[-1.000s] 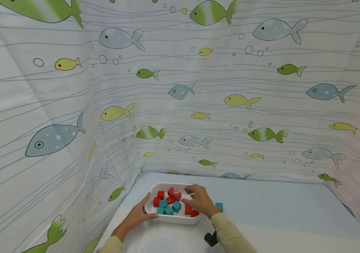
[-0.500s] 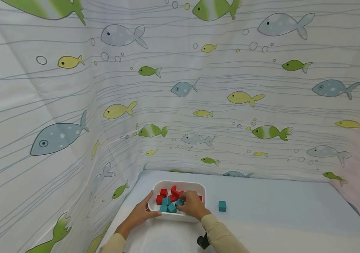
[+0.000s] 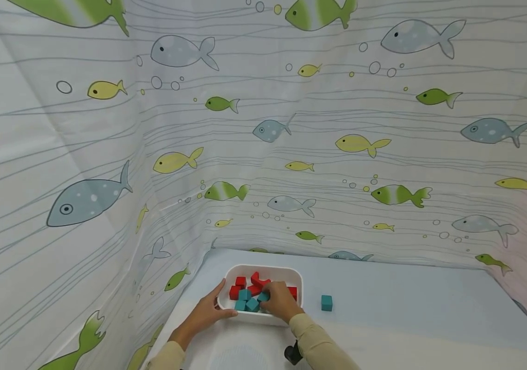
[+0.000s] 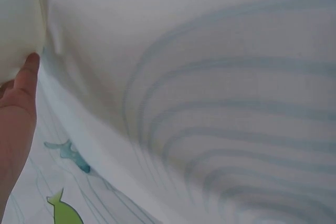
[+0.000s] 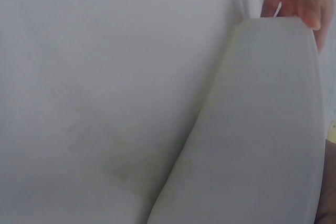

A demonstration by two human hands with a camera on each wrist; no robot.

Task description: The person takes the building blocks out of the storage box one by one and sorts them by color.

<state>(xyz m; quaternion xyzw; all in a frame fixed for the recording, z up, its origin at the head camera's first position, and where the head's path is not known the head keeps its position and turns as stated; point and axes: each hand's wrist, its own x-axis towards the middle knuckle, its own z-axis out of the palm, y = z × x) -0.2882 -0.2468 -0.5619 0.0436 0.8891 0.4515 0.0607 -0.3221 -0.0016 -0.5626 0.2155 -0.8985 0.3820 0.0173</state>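
A white tray (image 3: 263,319) holds red blocks (image 3: 241,281) and teal cubes (image 3: 252,305). My left hand (image 3: 204,311) grips the tray's left end, thumb over the front rim and fingers along the side. Inside the tray, my right hand (image 3: 282,302) pinches a teal cube (image 3: 264,296) between thumb and fingers, hiding part of it. The right wrist view has the tray's outer wall (image 5: 257,124) up close, with the left thumb hooked over its edge. In the left wrist view, left-hand fingers (image 4: 27,74) touch the tray.
One loose teal cube (image 3: 326,303) sits on the table (image 3: 397,303) to the right of the tray. A black object (image 3: 293,353) shows beside my right sleeve. Fish-printed cloth (image 3: 319,180) surrounds the table at the back and sides.
My right hand has moved left and down into the tray, its spread fingers closing on a teal cube. The left hand keeps its hold on the tray. The head view has shifted slightly.
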